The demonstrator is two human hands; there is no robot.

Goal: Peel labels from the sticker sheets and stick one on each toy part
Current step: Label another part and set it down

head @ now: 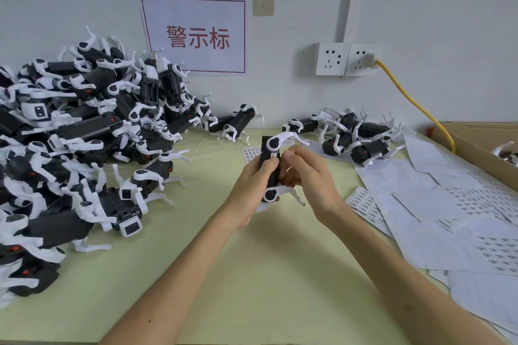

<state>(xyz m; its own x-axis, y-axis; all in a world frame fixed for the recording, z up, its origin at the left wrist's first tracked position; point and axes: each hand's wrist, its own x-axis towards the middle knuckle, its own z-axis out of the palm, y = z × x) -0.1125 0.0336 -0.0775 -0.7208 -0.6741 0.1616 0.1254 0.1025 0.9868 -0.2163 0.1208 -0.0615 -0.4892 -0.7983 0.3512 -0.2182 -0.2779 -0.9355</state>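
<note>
Both hands are holding one black-and-white toy part upright above the pale green worktop, near its middle. The left hand is gripping the part's body from the left with its fingers curled round it. The right hand is curling against the right side, its thumb pressing beside a small white label on the body. A big pile of toy parts is lying to the left, and sticker sheets are spreading out on the right.
</note>
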